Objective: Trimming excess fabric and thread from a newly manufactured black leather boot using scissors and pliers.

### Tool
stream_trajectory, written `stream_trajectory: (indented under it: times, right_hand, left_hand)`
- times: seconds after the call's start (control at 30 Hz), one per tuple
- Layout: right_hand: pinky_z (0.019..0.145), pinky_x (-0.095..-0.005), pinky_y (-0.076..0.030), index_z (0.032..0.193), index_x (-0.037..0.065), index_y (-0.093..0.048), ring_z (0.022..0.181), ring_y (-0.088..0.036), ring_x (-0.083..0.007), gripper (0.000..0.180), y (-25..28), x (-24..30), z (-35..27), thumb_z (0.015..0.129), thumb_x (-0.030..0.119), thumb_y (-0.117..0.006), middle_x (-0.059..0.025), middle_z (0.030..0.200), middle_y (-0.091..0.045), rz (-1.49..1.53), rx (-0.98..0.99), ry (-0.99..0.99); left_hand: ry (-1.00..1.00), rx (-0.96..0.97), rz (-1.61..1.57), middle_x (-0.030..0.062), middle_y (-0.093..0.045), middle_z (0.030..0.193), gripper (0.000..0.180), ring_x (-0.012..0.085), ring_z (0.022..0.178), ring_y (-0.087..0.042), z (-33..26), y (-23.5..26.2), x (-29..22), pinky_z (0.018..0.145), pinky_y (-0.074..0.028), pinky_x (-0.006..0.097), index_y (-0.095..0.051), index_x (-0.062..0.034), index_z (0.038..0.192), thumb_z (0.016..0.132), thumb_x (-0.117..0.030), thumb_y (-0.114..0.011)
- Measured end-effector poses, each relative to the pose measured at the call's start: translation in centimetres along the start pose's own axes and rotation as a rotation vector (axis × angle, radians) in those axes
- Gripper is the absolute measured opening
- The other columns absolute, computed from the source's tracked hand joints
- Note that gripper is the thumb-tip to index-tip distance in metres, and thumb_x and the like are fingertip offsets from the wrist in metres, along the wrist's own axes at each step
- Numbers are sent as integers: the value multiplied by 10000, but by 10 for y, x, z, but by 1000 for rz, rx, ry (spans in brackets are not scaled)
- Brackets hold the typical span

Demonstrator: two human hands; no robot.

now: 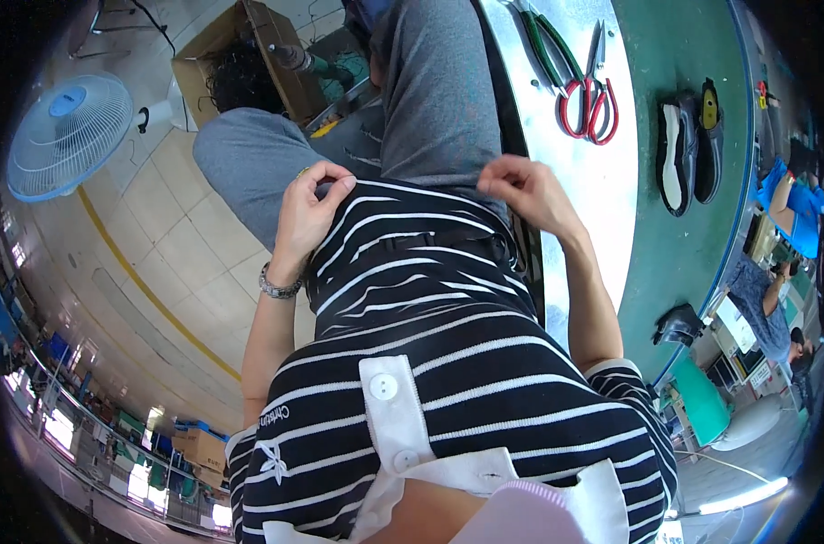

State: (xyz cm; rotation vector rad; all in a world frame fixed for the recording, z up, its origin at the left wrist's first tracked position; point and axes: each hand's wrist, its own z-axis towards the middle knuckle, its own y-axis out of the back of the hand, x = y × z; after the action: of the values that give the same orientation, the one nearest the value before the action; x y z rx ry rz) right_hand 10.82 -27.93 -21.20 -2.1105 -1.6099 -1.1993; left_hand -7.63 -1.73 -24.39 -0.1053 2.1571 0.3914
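Note:
My left hand [309, 210] pinches the front hem of the black-and-white striped shirt [412, 299] at its left corner, thumb against forefinger. At the hem's other end is my right hand [532, 192], slightly blurred, its fingers curled and thumb drawn in. What those fingertips hold, if anything, is too small to make out. Across the waist runs a black strap with a buckle [412, 242]. My grey trousers [439, 100] show beyond the hem, with the knees apart.
To the right, red-handled scissors [586, 111] and a green-handled cutting tool [543, 59] lie on a metal plate [602, 199]. Dark shoe parts [679, 168] rest on the green table [657, 263]. At left stand a fan [72, 131] and an open cardboard box [199, 68]. People work at far right.

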Motion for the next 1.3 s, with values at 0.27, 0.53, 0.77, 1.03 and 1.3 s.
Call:
stream_trajectory:
  times: [0.27,0.53,0.77,1.03,1.3]
  right_hand:
    - [665,-298,-497,973,9,-645,719,-616,-145,163,-13,-3,-3,923,160,-614,-77,824,-671,-107,-119,63]
    - [662,-327,-510,982,14,-613,717,-656,-186,198,-6,-21,12,960,204,-561,-96,757,-653,28,-232,145]
    - [729,-459,-514,958,67,-653,831,-647,-370,192,0,-7,44,901,237,-585,-174,871,-673,-104,-345,362]
    - [687,-471,-501,965,85,-635,786,-646,-373,205,-58,4,91,907,276,-589,-170,824,-668,-25,-125,543]
    - [643,-383,-517,994,77,-668,680,-664,-265,208,-28,5,95,919,258,-599,-129,749,-673,201,64,506]
  left_hand:
    - [15,50,52,68,-665,823,193,136,769,-593,-9,4,11,726,-460,267,-653,12,928,912,-179,-631]
    - [-240,-436,844,140,-601,1222,231,355,1177,-513,-17,35,55,1008,-390,423,-656,-51,1061,855,-157,-657]
    - [-191,-550,994,83,-458,1439,314,343,1387,-316,-4,11,75,1115,-208,544,-609,-100,1192,890,-185,-588]
    - [-202,-614,1091,97,-478,1414,313,337,1387,-320,-5,-8,53,1126,-173,565,-614,-110,1173,870,-180,-579]
    - [-250,-697,986,166,-414,1452,389,372,1368,-328,-6,-20,24,1132,-207,535,-575,-26,1204,836,-149,-603]
